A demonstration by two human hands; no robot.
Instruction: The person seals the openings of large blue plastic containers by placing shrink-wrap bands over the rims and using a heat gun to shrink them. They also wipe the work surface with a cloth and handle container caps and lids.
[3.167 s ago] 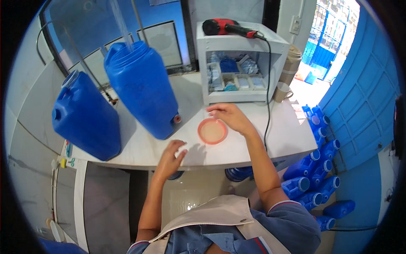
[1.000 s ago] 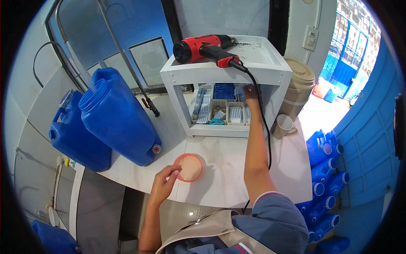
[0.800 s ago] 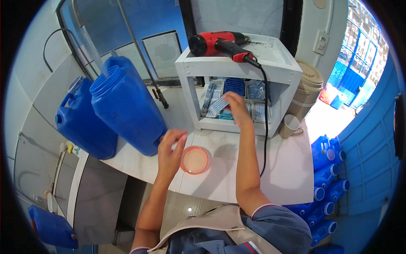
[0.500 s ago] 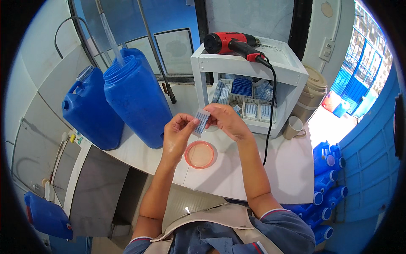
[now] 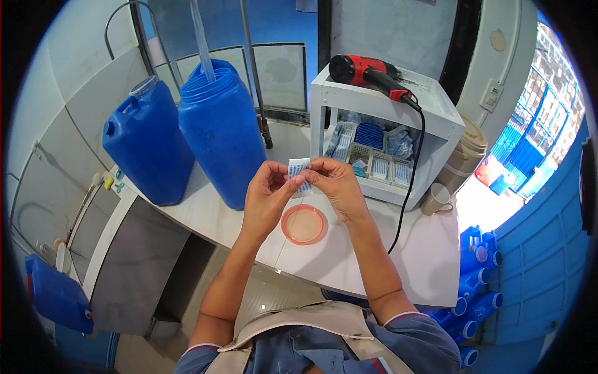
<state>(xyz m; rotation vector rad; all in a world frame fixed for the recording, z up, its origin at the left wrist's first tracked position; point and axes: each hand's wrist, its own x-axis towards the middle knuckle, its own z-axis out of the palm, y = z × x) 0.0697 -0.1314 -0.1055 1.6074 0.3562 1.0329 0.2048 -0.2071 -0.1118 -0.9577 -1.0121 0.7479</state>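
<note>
Both hands hold up a small white label slip (image 5: 299, 164) with rows of blue print, above the tabletop. My left hand (image 5: 266, 198) pinches its left side, thumb across the front. My right hand (image 5: 339, 189) grips the right side, its thumb meeting the left thumb over the middle of the slip. The fingertips behind the slip are hidden. Just below the hands lies a round, shallow orange dish (image 5: 284, 228) on the white table (image 5: 405, 265).
Two large blue jugs (image 5: 221, 134) (image 5: 149, 146) stand at the left, the taller under a clear hose. A red and black heat gun (image 5: 367, 71) rests on a white shelf unit (image 5: 386, 100) holding baskets of printed slips. Its black cord (image 5: 409, 206) crosses the table by a mug (image 5: 437, 198).
The slip has turned from slanted to nearly upright. My right thumb has come round to its front, beside the left thumb. The whole view has shifted, moving the jugs and shelf rightward.
</note>
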